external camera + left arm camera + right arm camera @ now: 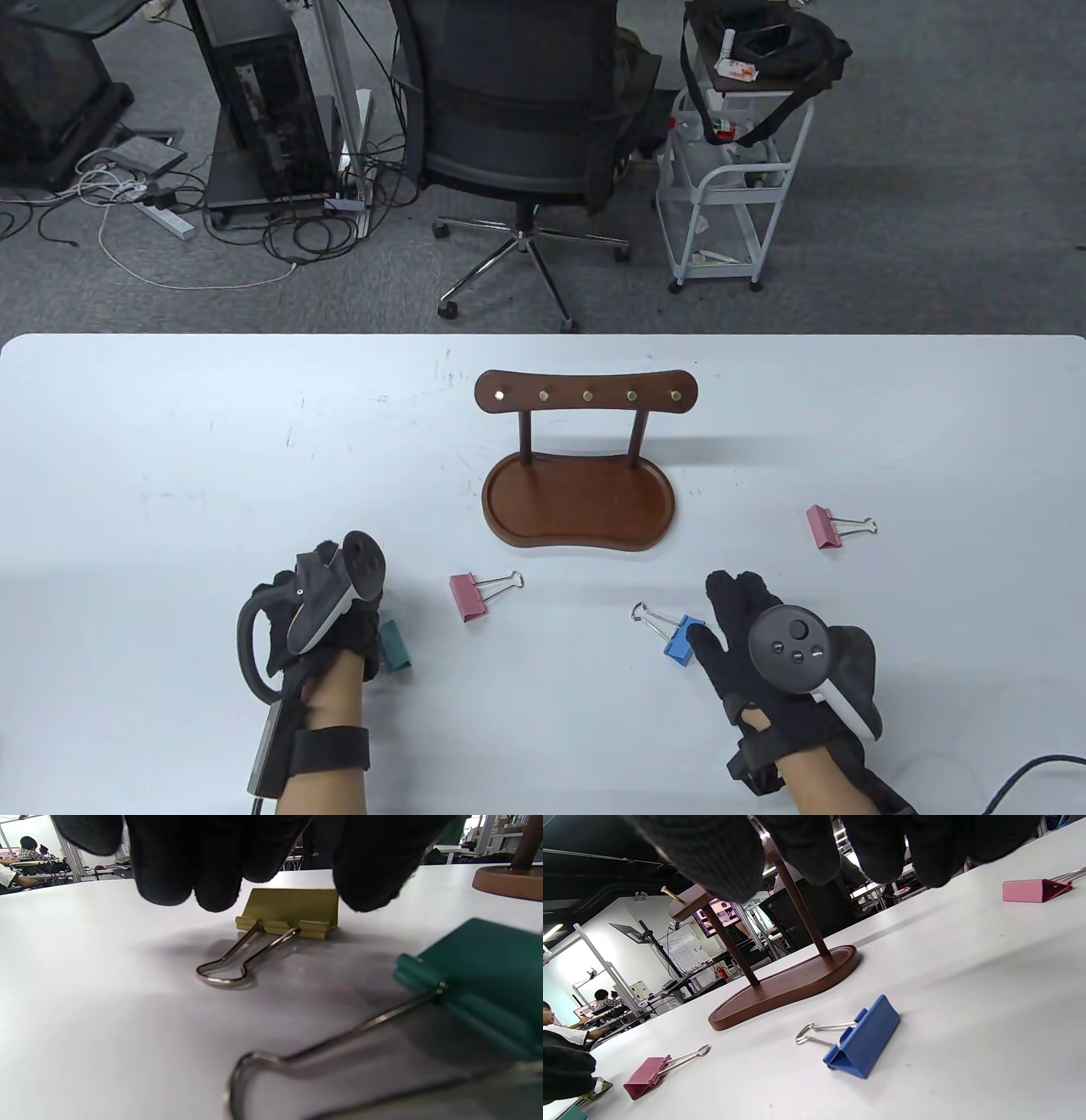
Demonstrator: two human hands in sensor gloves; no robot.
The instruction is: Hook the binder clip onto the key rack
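Left hand [237, 857] hovers relaxed over yellow clip [288, 913], handles toward wrist cam; right hand [764, 645] flat, empty, beside blue clip [679, 638]; key rack [585, 463] frame-center, well apart; no clips hooked.

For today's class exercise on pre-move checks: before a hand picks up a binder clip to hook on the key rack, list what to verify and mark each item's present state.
1. Key rack upright, pegs bare: ok.
2. Yellow clip under left hand, wire handles free: ok.
3. Left hand gripping a clip: not ok, fingers hover above it.
4. Right hand free: ok, flat beside the blue clip.
5. Green clip apart from the yellow clip: ok.
6. Handle loop fits a peg: cannot tell.
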